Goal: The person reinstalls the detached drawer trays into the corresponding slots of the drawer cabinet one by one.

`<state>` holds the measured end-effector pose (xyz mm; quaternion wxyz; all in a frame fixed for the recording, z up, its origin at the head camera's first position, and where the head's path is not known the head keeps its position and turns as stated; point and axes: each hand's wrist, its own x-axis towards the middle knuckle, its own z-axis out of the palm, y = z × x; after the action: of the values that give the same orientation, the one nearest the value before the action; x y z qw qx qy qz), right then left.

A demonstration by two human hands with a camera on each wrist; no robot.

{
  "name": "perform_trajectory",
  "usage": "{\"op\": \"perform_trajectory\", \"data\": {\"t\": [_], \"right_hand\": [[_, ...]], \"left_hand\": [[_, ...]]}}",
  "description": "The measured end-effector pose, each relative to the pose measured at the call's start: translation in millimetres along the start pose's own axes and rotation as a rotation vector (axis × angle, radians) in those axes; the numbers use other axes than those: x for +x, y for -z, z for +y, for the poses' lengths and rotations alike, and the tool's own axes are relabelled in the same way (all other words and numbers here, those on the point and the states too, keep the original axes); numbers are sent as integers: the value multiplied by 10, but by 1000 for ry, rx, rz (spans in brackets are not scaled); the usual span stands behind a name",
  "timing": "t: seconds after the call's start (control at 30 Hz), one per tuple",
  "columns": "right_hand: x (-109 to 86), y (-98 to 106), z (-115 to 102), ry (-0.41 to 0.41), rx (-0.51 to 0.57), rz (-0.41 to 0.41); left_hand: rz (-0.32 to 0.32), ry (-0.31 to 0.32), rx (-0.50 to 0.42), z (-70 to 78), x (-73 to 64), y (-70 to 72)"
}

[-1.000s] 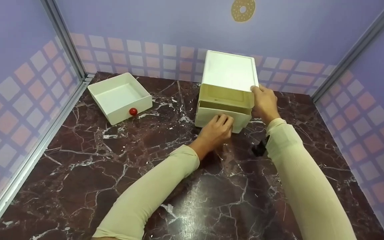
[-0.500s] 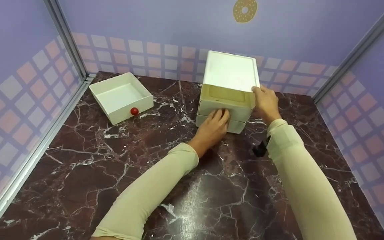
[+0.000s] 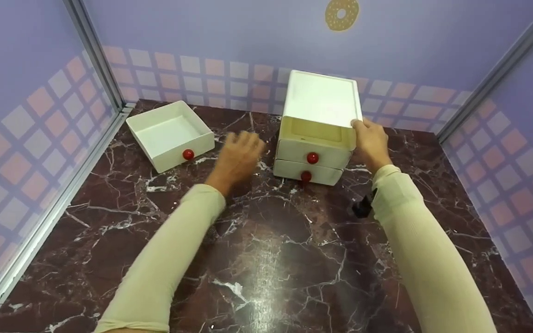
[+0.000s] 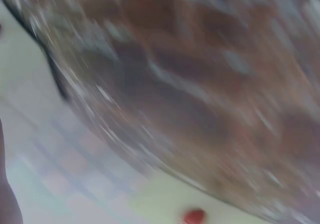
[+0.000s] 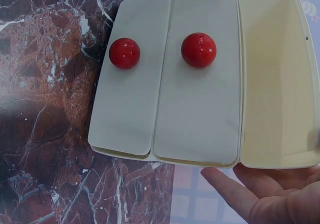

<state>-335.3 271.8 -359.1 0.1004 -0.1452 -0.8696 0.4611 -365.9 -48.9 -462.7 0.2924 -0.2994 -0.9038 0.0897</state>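
Observation:
A white cabinet (image 3: 324, 99) stands at the back with an uncovered top slot (image 3: 315, 132). Below the slot, two closed drawers show red round knobs (image 5: 198, 50). My right hand (image 3: 372, 142) holds the cabinet's right side, thumb at the top front edge and fingers along the side wall (image 5: 250, 194). My left hand (image 3: 238, 158), blurred, is over the table between the cabinet and a loose white drawer (image 3: 167, 134). Nothing shows in its loosely bent fingers. The loose drawer has a red knob (image 3: 188, 154) on its front, and its inside looks bare.
The table (image 3: 257, 259) is dark red marble pattern with white veins. Purple walls with pink and white squares (image 3: 213, 83) close in the back and both sides. A metal strip (image 3: 58, 203) runs along the left edge.
The middle drawer, pulled partly out one second ago, has gone back into the cabinet under my left hand. That hand has since let go and moved left; the right hand stays put.

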Motion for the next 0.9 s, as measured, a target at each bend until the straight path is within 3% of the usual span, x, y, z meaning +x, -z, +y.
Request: {"op": "perform_trajectory", "data": {"t": [0.2, 0.27, 0.33, 0.43, 0.63, 0.7, 0.9], "right_hand": [[12, -19, 5, 4, -8, 3], [15, -16, 4, 2, -7, -1], [14, -8, 2, 1, -9, -3], [13, 7, 4, 0, -8, -1], [17, 8, 21, -14, 7, -9], [12, 7, 20, -18, 14, -12], [15, 1, 6, -1, -13, 0]], "left_hand": [[-308, 435, -46, -661, -350, -69], [-375, 542, -95, -792, -503, -97], [-392, 610, -152, -868, -644, -134], [-361, 629, -195, -887, -811, -198], [-149, 605, -120, -848, -967, -295], [-107, 598, -108, -844, -987, -298], [-120, 563, -122, -871, -1053, -256]]}}
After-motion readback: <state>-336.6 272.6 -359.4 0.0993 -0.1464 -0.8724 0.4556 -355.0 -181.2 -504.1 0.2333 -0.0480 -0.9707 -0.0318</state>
